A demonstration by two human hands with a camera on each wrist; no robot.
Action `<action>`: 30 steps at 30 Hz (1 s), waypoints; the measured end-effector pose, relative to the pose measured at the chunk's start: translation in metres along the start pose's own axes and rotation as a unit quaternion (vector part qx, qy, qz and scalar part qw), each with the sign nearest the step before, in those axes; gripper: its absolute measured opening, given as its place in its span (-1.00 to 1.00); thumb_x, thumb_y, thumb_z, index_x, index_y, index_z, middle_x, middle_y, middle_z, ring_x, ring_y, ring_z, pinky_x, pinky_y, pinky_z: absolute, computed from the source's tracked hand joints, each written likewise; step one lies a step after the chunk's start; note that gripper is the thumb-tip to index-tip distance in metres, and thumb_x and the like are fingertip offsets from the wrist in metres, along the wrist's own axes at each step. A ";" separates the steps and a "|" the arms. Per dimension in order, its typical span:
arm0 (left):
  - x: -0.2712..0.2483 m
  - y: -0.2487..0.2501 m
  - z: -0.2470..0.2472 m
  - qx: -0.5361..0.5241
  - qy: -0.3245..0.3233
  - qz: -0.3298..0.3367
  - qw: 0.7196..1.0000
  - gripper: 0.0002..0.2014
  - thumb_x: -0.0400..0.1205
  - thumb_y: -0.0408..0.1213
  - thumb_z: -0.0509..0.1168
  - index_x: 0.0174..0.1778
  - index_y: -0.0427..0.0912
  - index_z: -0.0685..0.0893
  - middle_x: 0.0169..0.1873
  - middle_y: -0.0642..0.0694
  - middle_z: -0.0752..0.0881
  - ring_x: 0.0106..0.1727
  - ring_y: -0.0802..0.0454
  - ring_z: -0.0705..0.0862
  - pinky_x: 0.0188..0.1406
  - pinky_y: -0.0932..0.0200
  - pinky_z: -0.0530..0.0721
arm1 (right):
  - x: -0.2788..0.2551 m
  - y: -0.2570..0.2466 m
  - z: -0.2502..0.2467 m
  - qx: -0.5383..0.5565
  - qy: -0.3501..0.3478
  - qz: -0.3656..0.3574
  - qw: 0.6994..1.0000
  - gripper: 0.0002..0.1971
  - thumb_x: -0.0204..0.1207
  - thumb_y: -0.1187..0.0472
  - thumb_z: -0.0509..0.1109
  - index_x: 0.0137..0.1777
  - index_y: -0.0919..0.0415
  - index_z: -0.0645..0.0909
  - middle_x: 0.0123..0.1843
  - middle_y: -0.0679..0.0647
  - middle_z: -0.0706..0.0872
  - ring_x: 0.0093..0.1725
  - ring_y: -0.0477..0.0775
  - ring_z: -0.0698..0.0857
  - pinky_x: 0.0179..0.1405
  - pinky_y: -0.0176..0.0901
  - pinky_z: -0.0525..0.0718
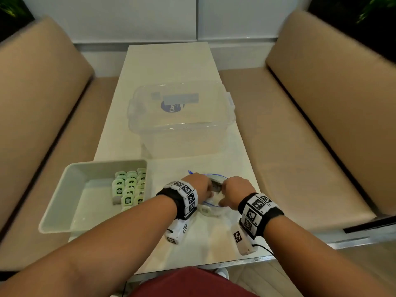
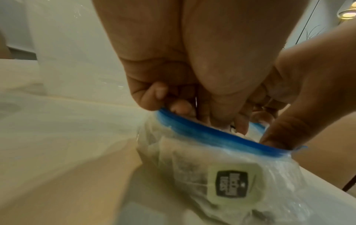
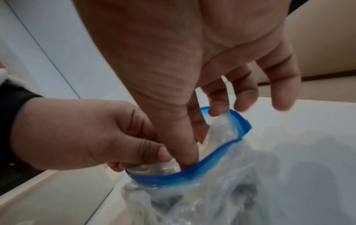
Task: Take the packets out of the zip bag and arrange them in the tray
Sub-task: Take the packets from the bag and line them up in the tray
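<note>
Gripping the blue rim of the zip bag (image 1: 214, 202), just right of the tray (image 1: 64, 202) holding green packets (image 1: 128, 187), left hand (image 1: 198, 185) curls while right hand (image 1: 233, 190) fingers pinch inside it

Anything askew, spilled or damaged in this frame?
Nothing stands out. Green-labelled packets sit in rows at the right end of the white plastic tray; left hand and right hand hold the blue-rimmed clear zip bag open.

Both bare forearms wear black wristbands (image 1: 260, 213) carrying white blocks printed with black square markers; maroon clothing (image 1: 192, 284) below.
</note>
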State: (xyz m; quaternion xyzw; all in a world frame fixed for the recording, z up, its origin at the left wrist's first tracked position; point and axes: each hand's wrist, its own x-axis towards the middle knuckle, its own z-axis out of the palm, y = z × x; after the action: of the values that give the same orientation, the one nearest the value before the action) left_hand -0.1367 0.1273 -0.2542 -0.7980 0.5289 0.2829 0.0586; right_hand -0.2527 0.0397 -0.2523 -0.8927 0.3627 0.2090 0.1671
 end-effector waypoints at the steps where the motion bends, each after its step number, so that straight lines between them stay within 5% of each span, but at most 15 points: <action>1: 0.002 0.001 0.003 -0.005 -0.001 -0.005 1.000 -0.76 0.59 -0.05 0.29 0.06 -0.02 0.77 -0.08 -0.05 0.78 -0.09 -0.09 0.72 -0.06 0.06 0.70 | -0.001 0.005 0.002 0.002 -0.004 -0.010 1.000 -0.51 0.25 -0.11 0.65 0.13 0.07 0.68 0.08 0.09 0.67 0.03 0.19 0.71 0.04 -0.05 0.72; 7: 0.004 0.018 0.003 -0.013 -0.004 -0.049 0.999 -0.89 0.57 -0.11 0.34 -0.08 -0.01 0.74 -0.12 -0.06 0.74 -0.13 -0.08 0.70 -0.16 0.11 0.64 | 0.003 0.024 0.002 0.029 -0.016 -0.077 0.997 -0.37 0.29 -0.03 0.69 0.33 0.07 0.56 0.24 0.14 0.54 0.10 0.20 0.69 0.07 -0.06 0.66; 11: -0.006 0.018 -0.011 -0.062 0.086 -0.072 0.992 -0.87 0.57 -0.19 0.31 -0.20 0.06 0.78 -0.16 0.02 0.79 -0.11 -0.06 0.74 -0.08 0.12 0.69 | 0.007 0.030 -0.009 0.044 -0.009 -0.114 0.992 -0.33 0.26 -0.03 0.70 0.37 0.02 0.56 0.26 0.12 0.55 0.14 0.18 0.68 0.13 -0.05 0.64; 18: -0.026 0.017 -0.031 -0.107 0.198 -0.059 0.973 -0.90 0.59 -0.11 0.35 -0.13 0.09 0.79 -0.02 0.05 0.71 0.02 0.02 0.67 0.07 0.07 0.64 | 0.012 0.030 -0.019 0.131 0.047 -0.163 0.977 -0.44 0.42 -0.13 0.56 0.40 -0.02 0.57 0.23 0.10 0.55 0.17 0.13 0.65 0.09 -0.13 0.58; 21: -0.030 0.017 -0.036 -0.145 0.190 -0.064 0.969 -0.91 0.59 -0.14 0.35 -0.15 0.07 0.77 -0.15 0.07 0.76 -0.06 0.03 0.70 -0.01 0.11 0.66 | 0.011 0.032 -0.022 0.213 0.067 -0.201 0.954 -0.50 0.47 -0.03 0.54 0.40 0.00 0.58 0.26 0.06 0.64 0.18 0.06 0.65 0.16 -0.20 0.54; 25: -0.031 0.014 -0.034 -0.222 0.196 -0.065 0.953 -0.92 0.60 -0.11 0.38 -0.13 0.02 0.76 -0.27 0.05 0.72 -0.24 0.11 0.65 -0.23 0.23 0.58 | 0.008 0.034 -0.025 0.252 0.053 -0.269 0.928 -0.31 0.34 0.09 0.66 0.48 -0.06 0.50 0.31 -0.09 0.67 0.02 -0.12 0.53 0.08 -0.27 0.48; 30: -0.033 0.010 -0.033 -0.339 0.234 -0.051 0.910 -0.89 0.59 -0.09 0.42 -0.17 -0.01 0.69 -0.51 0.08 0.64 -0.55 0.25 0.49 -0.45 0.29 0.45 | 0.004 0.025 -0.024 0.304 0.026 -0.285 0.909 -0.70 0.56 0.14 0.40 0.29 0.05 0.64 0.04 -0.01 0.79 -0.03 -0.04 0.73 0.03 -0.12 0.70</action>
State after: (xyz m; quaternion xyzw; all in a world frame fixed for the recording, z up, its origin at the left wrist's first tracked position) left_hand -0.1416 0.1367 -0.2074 -0.8391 0.3583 0.2469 -0.3266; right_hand -0.2616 0.0096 -0.2370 -0.8692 0.1428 0.0090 0.4732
